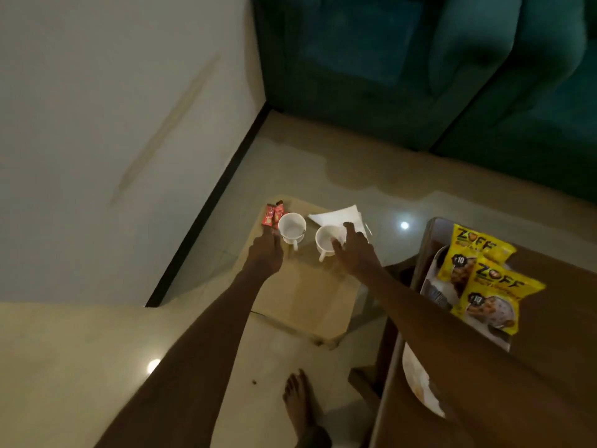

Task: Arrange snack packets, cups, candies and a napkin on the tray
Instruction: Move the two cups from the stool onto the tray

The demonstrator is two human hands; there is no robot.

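Both hands reach down to a low beige stool (310, 295) standing on the floor: the left hand (265, 253) sits at the near side of the left cup (291, 228), its fingers curled toward the cup and hidden from above, so whether they have closed on it cannot be told; the right hand (353, 250) lies against the right cup (329, 240) with thumb and fingers spread around its rim and side, seemingly touching but not yet clearly clamped. Behind the left cup lie two small red candies (272, 216), just beside it, and behind the right cup a white napkin (342, 217) lies flat, partly under the hand. Over on the wooden counter (549, 318) at the right sits the tray (434, 279), already carrying two yellow snack packets (484, 286), one overlapping the other. So the packets look done, and the step in hand appears to be picking up the cups. Next, each hand needs a firm hold on a cup's body or handle, a straight lift clear of the candies and napkin, and a carry rightward to bare tray space near the packets; the candies and napkin remain to fetch afterward.
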